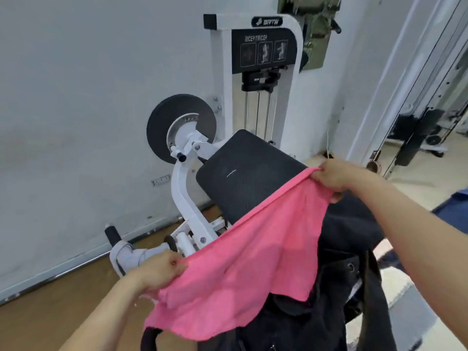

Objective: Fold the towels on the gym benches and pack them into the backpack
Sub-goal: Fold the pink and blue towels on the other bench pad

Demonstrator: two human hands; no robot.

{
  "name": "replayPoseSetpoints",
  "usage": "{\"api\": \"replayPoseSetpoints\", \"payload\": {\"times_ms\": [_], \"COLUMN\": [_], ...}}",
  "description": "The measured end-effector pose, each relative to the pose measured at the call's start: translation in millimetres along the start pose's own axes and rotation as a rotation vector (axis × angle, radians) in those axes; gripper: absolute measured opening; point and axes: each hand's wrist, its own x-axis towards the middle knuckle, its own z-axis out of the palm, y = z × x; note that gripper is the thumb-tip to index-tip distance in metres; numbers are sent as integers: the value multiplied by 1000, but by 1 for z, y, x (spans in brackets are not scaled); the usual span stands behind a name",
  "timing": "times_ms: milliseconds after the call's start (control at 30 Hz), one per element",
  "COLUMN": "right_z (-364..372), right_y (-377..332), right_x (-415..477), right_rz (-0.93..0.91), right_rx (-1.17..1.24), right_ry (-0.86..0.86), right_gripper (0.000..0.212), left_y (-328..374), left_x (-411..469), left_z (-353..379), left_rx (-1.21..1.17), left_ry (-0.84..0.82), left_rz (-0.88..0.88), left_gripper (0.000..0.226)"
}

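- Setting: gym corner with a plain white wall (76, 97) and a wooden floor (50, 307). A white steel biceps/triceps machine (187, 198) stands against the wall, with a black instruction panel (263, 50) up on its tower and a black round disc (164, 117) at its pivot.
- A black textured padded bench (245, 171) tilts on the machine frame, just behind the work.
- Task item: a bright pink terry towel (248, 269) is held spread in the air between both hands. Its top edge is pulled taut on a diagonal and the rest sags down.
- The towel hangs in front of the bench and over a black fabric backpack (286, 323), draping across the top of it.
- Left hand (159, 269): grip closed, fingers curled, pinching the towel's lower-left corner.
- Right hand (334, 177): grip closed, fingers bunched around the towel's upper-right corner, raised higher than the left.
- Cannot tell what the backpack rests on.
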Motion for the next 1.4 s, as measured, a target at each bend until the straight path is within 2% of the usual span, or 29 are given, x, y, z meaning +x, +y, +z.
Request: {"api": "replayPoseSetpoints", "payload": {"times_ms": [33, 100, 167, 233, 300, 400, 467, 533, 567, 667, 767, 833, 900, 967, 1067, 1133, 1233, 1300, 1333, 1400], "right_z": [-6, -19, -35, -57, -81, -107, -103, -74, -54, 14, 60, 70, 69, 65, 70, 77, 88, 93, 94, 95], "right_y": [8, 16, 18, 17, 17, 21, 28, 37, 43, 67, 79, 78, 74, 70, 64, 63, 65, 65, 65, 68], "right_x": [12, 34, 58, 81, 97, 99, 93, 93, 95, 107, 108, 107, 110, 114, 126, 134, 136, 133, 133, 135], "right_rz": [8, 43, 28, -44, -163, -224, -227, -129, -35, 262, 393, 424, 430, 391, 291, 293, 350, 358, 346, 325], "right_rx": [119, 577, 1024, 1264, 1349, 1240, 1229, 1237, 1208, 966, 762, 685, 609, 488, 319, 337, 339, 322, 332, 402], "right_ry": [-49, -80, 39, 230, 491, 952, 1087, 1041, 975, 676, 408, 332, 334, 365, 333, 231, 119, 134, 143, 163], "right_gripper": [40, 31, 22, 22, 26, 27, 24, 25, 27, 32, 32, 29, 24, 29, 65, 78, 76, 66, 62, 57], "left_y": [5, 25, 57, 85, 105, 121, 127, 121, 113, 81, 52, 41, 37, 38, 33, 30, 28, 29, 30, 32], "left_x": [10, 25, 34, 40, 44, 49, 49, 55, 63, 97, 125, 134, 137, 136, 140, 144, 154, 159, 160, 160], "left_z": [-4, -20, -49, -83, -114, -143, -145, -122, -101, -26, 35, 56, 69, 76, 82, 84, 82, 84, 90, 103], "left_rx": [-22, -129, -242, -348, -453, -477, -496, -515, -503, -396, -214, -69, 83, 175, 144, 73, 43, 152, 189, 147], "left_ry": [125, 453, 764, 1007, 1199, 1416, 1484, 1447, 1375, 1026, 666, 421, 223, 157, 86, 80, 150, 63, 37, 110], "left_rz": [0, -22, -58, -60, 7, 189, 295, 342, 330, 223, 151, 165, 148, 110, 123, 144, 166, 154, 146, 168], "left_gripper": [31, 26, 20, 21, 22, 24, 25, 26, 26, 28, 33, 34, 37, 35, 33, 30, 16, 42, 48, 38]}}
